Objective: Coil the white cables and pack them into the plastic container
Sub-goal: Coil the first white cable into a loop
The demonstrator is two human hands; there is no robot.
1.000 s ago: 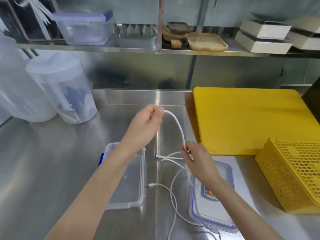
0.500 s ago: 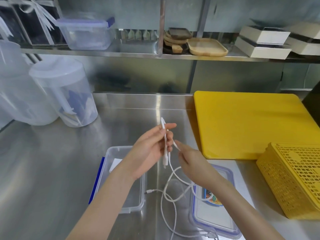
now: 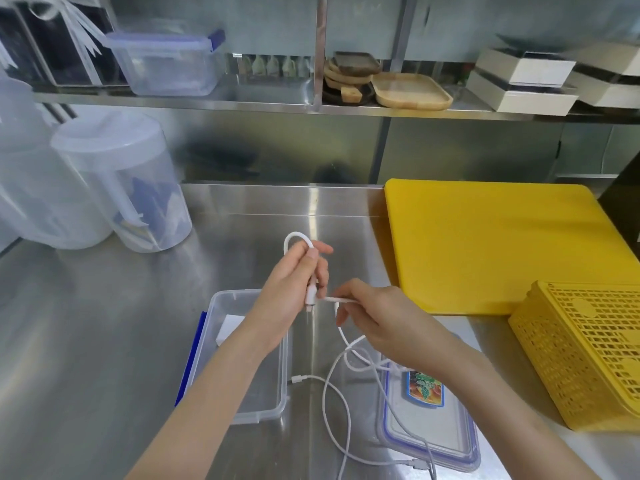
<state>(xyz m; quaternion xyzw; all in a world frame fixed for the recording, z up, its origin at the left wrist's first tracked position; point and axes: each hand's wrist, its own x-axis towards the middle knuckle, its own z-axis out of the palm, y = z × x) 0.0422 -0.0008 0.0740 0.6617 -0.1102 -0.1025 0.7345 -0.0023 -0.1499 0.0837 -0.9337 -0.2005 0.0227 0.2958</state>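
My left hand (image 3: 292, 289) pinches a folded end of a white cable (image 3: 297, 237); a small loop sticks up above the fingers and the plug hangs below the palm. Just to its right, my right hand (image 3: 377, 320) grips the same cable a little further along, holding that stretch level. The rest of the cable (image 3: 332, 403) trails in loose curves over the steel counter and across the container lid (image 3: 446, 441). An open clear plastic container (image 3: 273, 407) with a blue clip sits under my left forearm, with a white piece inside.
A yellow cutting board (image 3: 485, 247) lies at the back right, with a yellow perforated basket (image 3: 588, 355) in front of it. Translucent jugs (image 3: 117, 181) stand at the left. The shelf above holds a lidded container (image 3: 166, 64), wooden trays (image 3: 408, 90) and white boxes (image 3: 519, 81).
The long arc of cable stretched between my hands has been folded down into a small loop in my left hand. My hands have come close together and lower.
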